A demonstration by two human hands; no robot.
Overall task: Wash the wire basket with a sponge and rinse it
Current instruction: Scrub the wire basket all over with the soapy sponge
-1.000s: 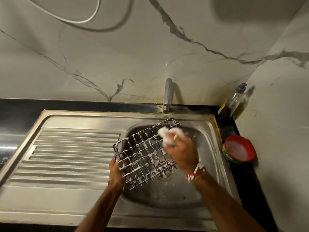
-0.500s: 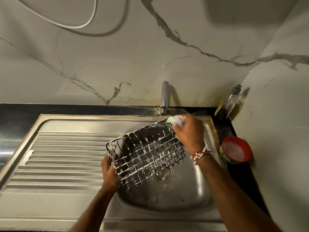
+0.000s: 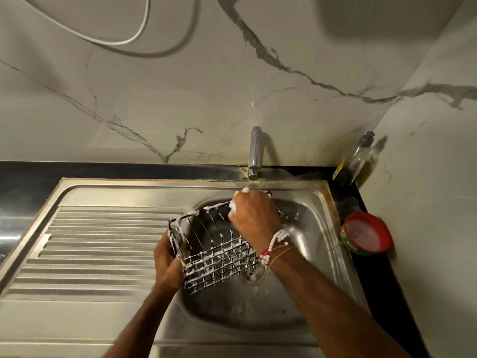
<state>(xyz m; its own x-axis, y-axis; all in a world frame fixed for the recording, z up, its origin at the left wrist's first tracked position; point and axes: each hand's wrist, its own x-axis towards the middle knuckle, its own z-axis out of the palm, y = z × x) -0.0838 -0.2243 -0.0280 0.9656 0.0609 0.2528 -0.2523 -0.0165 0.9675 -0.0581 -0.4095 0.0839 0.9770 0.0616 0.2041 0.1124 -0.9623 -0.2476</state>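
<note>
The wire basket (image 3: 216,244) is held tilted above the bowl of the sink (image 3: 304,306), with its open side turned up toward the person, and white foam sits on many of its wires. The left hand (image 3: 167,262) is closed around the basket's near-left corner and carries its weight. The right hand (image 3: 254,215) is closed over the sponge (image 3: 238,196), of which only a small foamy, yellowish part shows beyond the fingers, and it presses on the far rim of the basket, just below the tap (image 3: 255,153). No water seems to run from the tap, so I judge that the step in hand is scrubbing and that rinsing is not yet begun. To do it well, the left hand should hold firm, because soapy wire slips easily, while the right hand moves the sponge along each wire and into the crossings, where dirt stays. It is wise to turn the basket little by little, so that the side under the right hand is always a new one. To the right of the right hand, a red tub (image 3: 366,235) and a soap bottle (image 3: 358,161) stand on the counter, well apart from the work.
</note>
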